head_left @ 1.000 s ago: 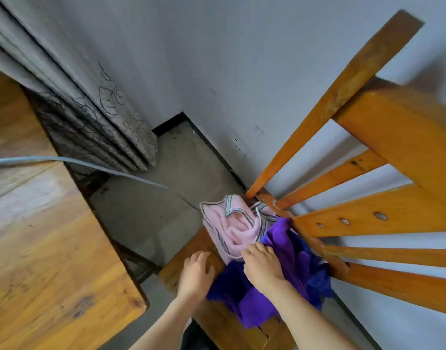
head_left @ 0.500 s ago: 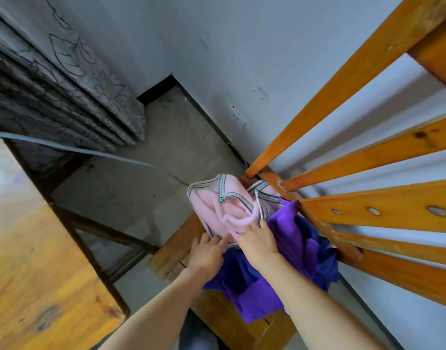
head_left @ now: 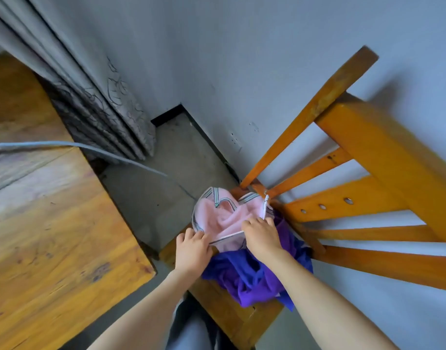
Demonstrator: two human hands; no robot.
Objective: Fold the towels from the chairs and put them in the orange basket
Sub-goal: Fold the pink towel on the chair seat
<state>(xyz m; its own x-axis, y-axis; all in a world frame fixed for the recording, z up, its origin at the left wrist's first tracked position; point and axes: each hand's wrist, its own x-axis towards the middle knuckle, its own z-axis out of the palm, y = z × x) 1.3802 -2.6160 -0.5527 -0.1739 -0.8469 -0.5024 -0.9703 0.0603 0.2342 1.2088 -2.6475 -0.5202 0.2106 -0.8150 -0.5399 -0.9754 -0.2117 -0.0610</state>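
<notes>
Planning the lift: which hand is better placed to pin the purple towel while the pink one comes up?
Right, probably. The right hand pinches the pink towel right over the purple towel; the left hand pinches it further left, beside the purple cloth.

The single head-worn wide-angle view looks steeply down, close over the chair seat (head_left: 225,313) beside the wall (head_left: 242,59).

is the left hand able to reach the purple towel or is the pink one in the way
Likely yes: the purple towel lies uncovered just beside the left hand on the chair seat. The pink towel covers only its far part, though that hand grips it.
</notes>
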